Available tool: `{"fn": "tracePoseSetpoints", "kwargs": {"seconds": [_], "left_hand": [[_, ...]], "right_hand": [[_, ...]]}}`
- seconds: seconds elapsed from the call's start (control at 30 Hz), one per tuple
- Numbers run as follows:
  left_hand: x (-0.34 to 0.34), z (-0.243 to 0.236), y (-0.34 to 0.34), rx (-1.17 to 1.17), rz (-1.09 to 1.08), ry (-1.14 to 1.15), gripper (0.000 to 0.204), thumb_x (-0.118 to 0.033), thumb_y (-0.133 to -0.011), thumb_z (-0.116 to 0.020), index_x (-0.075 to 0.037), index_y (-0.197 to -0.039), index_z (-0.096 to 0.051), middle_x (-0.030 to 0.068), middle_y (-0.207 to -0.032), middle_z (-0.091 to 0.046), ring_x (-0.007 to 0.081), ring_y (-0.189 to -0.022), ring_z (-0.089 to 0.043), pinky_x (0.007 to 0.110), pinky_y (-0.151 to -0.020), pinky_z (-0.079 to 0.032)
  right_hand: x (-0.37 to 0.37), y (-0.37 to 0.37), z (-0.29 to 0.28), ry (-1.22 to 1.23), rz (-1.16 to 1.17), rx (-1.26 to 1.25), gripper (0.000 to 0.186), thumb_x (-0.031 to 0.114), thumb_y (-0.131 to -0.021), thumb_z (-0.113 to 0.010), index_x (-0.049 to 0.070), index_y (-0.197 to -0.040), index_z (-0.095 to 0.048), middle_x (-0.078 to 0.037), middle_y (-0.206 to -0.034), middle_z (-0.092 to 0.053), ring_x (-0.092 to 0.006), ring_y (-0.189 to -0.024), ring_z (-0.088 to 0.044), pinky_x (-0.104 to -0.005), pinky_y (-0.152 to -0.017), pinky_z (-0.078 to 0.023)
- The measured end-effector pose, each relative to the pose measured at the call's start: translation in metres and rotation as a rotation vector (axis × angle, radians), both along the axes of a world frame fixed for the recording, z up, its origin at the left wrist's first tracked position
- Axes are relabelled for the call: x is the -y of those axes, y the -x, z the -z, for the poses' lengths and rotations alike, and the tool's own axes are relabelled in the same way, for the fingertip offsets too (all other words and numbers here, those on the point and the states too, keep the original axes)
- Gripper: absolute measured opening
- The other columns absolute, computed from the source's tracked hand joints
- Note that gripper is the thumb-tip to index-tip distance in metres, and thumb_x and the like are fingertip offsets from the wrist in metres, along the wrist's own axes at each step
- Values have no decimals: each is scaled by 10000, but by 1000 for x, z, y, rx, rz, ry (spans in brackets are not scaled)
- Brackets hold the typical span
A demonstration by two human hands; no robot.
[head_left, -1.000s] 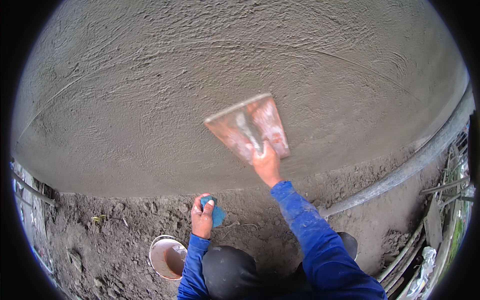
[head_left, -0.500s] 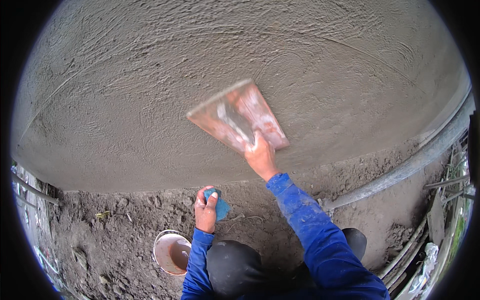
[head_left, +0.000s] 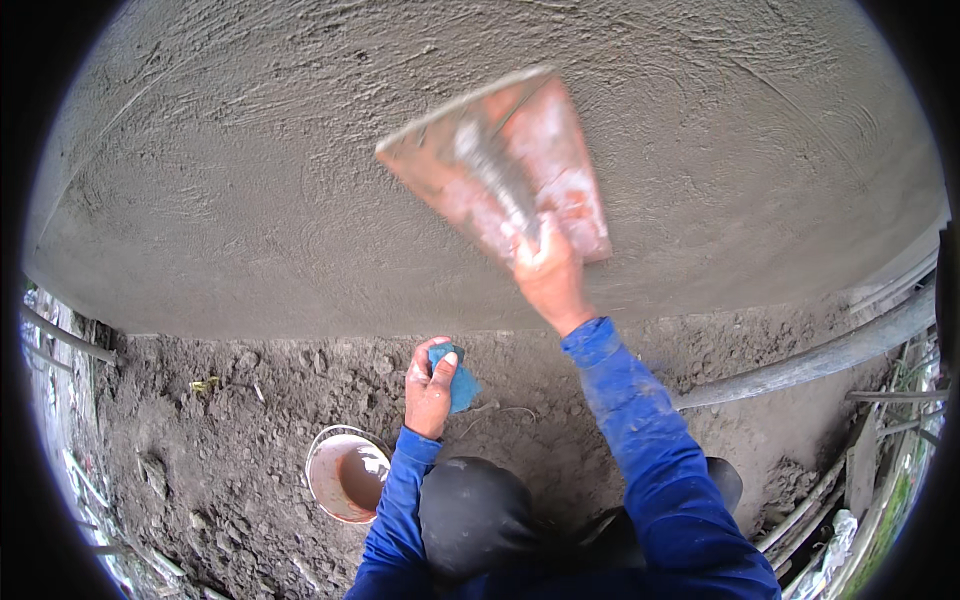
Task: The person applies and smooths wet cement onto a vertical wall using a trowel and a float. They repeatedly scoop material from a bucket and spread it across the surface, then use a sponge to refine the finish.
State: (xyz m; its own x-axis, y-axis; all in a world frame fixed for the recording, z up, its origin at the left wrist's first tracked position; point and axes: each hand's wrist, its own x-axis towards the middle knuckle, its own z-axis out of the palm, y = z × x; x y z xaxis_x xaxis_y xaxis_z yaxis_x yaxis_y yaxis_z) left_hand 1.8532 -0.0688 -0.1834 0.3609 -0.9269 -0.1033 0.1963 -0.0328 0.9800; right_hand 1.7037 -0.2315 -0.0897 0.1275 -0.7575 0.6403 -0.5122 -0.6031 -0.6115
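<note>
Right hand (head_left: 552,274), fingers closed round a float (head_left: 560,135), open wall (head_left: 250,220) around its edges, left hand (head_left: 428,402), fingers curled on a blue sponge (head_left: 463,390), bucket (head_left: 322,478) beside the left sleeve (head_left: 398,505)

Rough wall (head_left: 290,215), perhaps plastic float (head_left: 545,150)

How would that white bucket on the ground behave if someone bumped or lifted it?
The white bucket might rock or tip if bumped, since it stands on lumpy soil. It probably feels heavier than an empty one, given the brownish liquid inside, which would likely slosh.
</note>
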Motion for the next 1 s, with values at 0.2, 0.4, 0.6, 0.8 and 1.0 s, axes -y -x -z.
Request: {"fn": "tracePoseSetpoints", "kwargs": {"seconds": [0.2, 0.4, 0.6, 0.8, 1.0], "left_hand": [[-2, 12, -13, -422, -86, -93, 262, -215, -925, -645, -71, -1135, -584, 34, -960, -608, 127, -822, -580, 297, -723, -499], [-2, 52, -44, -1093, -34, -348, 307, -368, -895, -619, -111, -1056, -573, 117, -917, -629, 296, -736, -606, 462, -607, -508], [22, 71, -7, -90, 701, -524, 542, -142, -842, -609, -196, -1349, -424, 122, -1011, -605, 238, -711, -601, 356, -470, -492], [106, 2, 85, 779, 1527, -287, 576, -217, -838, -676, -110, -1370, -482, 130, -1115, -632, 192, -760, -645, 337, -584, -537], [167, -60, 138, 707, 251, 468, 411, -214, -893, -617, -38, -1257, -543, 184, -1055, -613, 293, -927, -620, 392, -851, -499]], "right_hand": [[19, 150, 166, -163, 210, -962, 596, 223, -789, -656, 34, -1323, -471, -247, -1008, -671, -375, -1010, -641, -504, -1018, -397], [-10, 288, 52, -265, 182, -873, 476, 141, -823, -637, -25, -1256, -532, -251, -1064, -649, -389, -1048, -612, -461, -953, -454], [-74, 256, -25, -485, 229, -209, 373, 262, -924, -645, -26, -1154, -581, -126, -935, -670, -221, -852, -634, -337, -795, -495], [-87, 261, -33, -460, 271, 47, 304, 279, -951, -628, -6, -1054, -595, -22, -844, -642, -93, -760, -580, -267, -686, -471], [-58, 272, -25, -269, 293, 92, 276, 220, -947, -635, -23, -1065, -577, -50, -884, -653, -114, -738, -595, -280, -705, -478]]}}
